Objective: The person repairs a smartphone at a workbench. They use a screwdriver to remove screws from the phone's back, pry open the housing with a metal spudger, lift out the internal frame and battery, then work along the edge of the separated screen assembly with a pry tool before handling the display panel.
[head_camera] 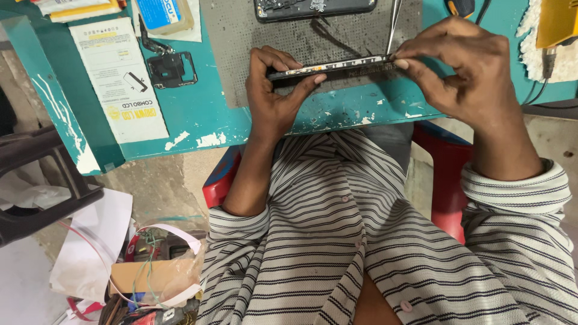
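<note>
1. Head view looks down at our two hands over a teal table [198,114].
2. Our left hand [274,96] is closed around one end of a thin dark phone frame [328,66]. The thumb presses its near edge and the fingers curl over the top.
3. Our right hand [463,66] pinches the other end of the phone frame, at 3 o'clock from the left hand. Its fingers also hold thin metal tweezers [394,24], which point up toward 12 o'clock.
4. We hold the phone frame on its edge, just above the near part of a grey mat [241,36].
5. At 12 o'clock on the mat lies a dark open phone [313,8].
6. At 9 o'clock from our left hand lies a small black part [171,69].
7. Past it, still at 9 o'clock, lies a long white paper label [117,78] with a yellow mark and black print.
8. At 11 o'clock sits a white and blue box [162,15].
9. At 7 o'clock, down on the floor, we see a brown box with wires [153,274].
</note>
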Demonstrator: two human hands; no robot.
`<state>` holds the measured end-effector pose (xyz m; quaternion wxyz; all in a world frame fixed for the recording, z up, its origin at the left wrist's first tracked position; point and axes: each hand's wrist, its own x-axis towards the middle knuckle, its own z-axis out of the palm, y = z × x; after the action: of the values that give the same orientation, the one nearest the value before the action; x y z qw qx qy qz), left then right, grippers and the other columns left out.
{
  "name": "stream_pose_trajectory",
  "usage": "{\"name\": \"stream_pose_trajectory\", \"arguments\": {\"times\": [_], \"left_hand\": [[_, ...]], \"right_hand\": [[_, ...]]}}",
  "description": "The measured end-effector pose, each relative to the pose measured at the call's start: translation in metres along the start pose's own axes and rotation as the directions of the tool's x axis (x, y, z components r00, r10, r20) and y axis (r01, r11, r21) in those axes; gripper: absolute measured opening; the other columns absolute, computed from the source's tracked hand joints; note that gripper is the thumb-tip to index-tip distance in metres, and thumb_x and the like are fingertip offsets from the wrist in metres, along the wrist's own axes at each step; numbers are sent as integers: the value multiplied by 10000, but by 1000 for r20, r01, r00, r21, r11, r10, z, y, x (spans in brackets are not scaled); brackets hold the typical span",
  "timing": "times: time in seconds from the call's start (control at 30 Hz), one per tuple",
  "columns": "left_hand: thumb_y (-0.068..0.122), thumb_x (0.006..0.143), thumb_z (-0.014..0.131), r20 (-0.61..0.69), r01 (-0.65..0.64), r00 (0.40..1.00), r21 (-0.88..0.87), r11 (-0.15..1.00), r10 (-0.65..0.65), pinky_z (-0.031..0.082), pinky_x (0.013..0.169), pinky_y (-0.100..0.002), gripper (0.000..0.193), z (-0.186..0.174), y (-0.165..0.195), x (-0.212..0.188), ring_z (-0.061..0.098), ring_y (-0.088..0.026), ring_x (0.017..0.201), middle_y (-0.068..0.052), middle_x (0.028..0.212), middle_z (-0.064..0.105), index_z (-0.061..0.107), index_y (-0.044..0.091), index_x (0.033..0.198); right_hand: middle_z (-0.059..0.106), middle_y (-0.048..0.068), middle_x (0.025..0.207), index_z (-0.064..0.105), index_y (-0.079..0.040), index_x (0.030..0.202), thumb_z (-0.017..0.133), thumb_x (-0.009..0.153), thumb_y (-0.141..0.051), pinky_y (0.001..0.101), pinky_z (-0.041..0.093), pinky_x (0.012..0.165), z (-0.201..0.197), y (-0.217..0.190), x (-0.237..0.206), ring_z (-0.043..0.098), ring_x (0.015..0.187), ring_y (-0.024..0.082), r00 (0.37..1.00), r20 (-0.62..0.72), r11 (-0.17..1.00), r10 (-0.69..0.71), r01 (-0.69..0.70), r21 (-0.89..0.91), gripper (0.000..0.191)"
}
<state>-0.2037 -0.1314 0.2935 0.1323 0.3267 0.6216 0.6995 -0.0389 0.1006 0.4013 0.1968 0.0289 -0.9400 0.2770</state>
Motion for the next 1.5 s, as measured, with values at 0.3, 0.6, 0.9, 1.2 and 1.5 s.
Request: {"name": "stream_pose_trajectory", "arguments": {"times": [0.3, 0.6, 0.9, 1.2, 1.5], "left_hand": [[16, 854, 923, -10, 18, 1000, -9, 1000, -18, 590, 860, -282, 530, 0, 1, -1, 632, -136, 950, -83, 997, 587, 436, 81, 1054], [-17, 854, 907, -17, -5, 1000, -66, 998, 4, 583, 850, -280, 510, 0, 0, 1, 630, -138, 945, -82, 996, 588, 444, 71, 1049], [-11, 908, 816, 5, -10, 1000, -98, 995, 11, 563, 872, -289, 403, -5, -2, 0, 633, -149, 946, -84, 1012, 588, 444, 63, 1045], [-71, 899, 731, 24, 8, 1000, -99, 995, -6, 579, 890, -290, 355, -7, -3, -1, 648, -151, 970, -88, 1011, 584, 434, 59, 1044], [-60, 903, 756, 20, 11, 1000, -66, 998, -10, 582, 879, -293, 369, -6, 0, 0, 654, -151, 962, -91, 1002, 591, 433, 57, 1036]], "right_hand": [[771, 158, 983, 731, 26, 1008, 793, 896, 100, 329, 608, 766, 17, -8, -8, 730, 959, 269, 968, -225, 992, -114, 123, 23, 148], [719, 74, 1189, 763, -42, 1067, 857, 920, -30, 396, 622, 813, 71, -36, 14, 693, 983, 253, 931, -91, 936, -353, 351, -40, 175], [724, 95, 1143, 748, 20, 1146, 807, 982, -46, 367, 610, 799, 91, -42, 35, 709, 989, 240, 955, -91, 955, -283, 289, 64, 186], [750, 107, 1137, 754, 0, 1080, 755, 973, -57, 361, 615, 772, 92, -35, 39, 710, 981, 247, 906, -82, 909, -415, 409, -82, 122], [755, 109, 1136, 757, -6, 1078, 747, 982, -60, 340, 610, 759, 93, -32, 37, 706, 978, 238, 902, -74, 902, -426, 418, -107, 111]]}}
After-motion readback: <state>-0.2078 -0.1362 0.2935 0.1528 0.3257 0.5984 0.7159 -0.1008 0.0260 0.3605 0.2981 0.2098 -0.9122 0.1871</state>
